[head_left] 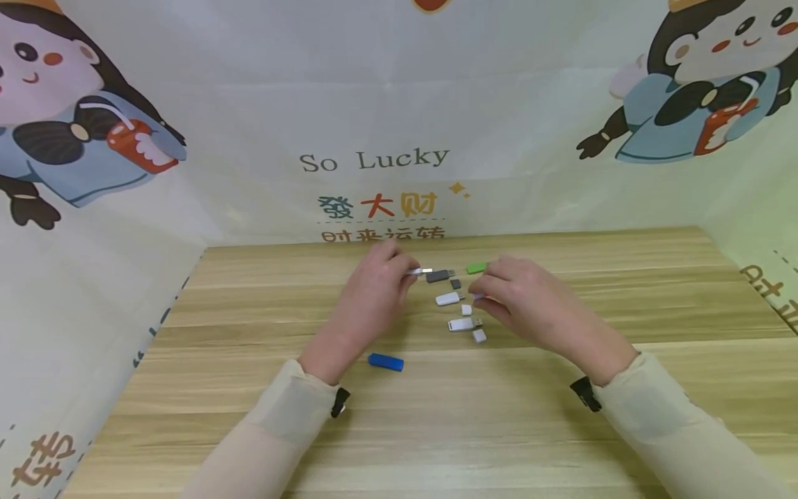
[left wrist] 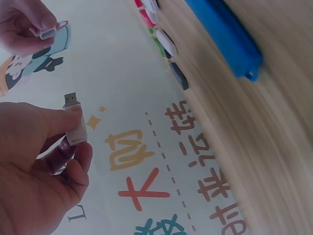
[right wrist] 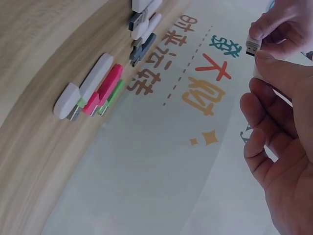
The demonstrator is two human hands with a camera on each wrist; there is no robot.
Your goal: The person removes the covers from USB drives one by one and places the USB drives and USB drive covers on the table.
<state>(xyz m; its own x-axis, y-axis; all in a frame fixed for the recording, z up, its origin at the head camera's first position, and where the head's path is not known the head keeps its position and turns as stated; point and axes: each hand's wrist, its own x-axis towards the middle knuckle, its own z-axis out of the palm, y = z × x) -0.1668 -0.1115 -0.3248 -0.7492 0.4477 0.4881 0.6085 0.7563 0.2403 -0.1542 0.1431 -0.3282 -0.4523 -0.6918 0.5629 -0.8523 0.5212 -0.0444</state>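
In my left hand a white USB flash drive is pinched between thumb and fingers, its metal plug bare. My right hand pinches a small white cap, whose hollow end shows in the left wrist view. The two hands are apart, held above the table. Between them lie a dark grey flash drive with its grey cap off, and two white flash drives, one farther back and one nearer. Each white one has a loose white cap beside it.
A blue flash drive lies alone at the front left. Behind my right hand sits a green drive; the right wrist view also shows a pink drive and a white one. A printed cloth hangs behind the wooden table.
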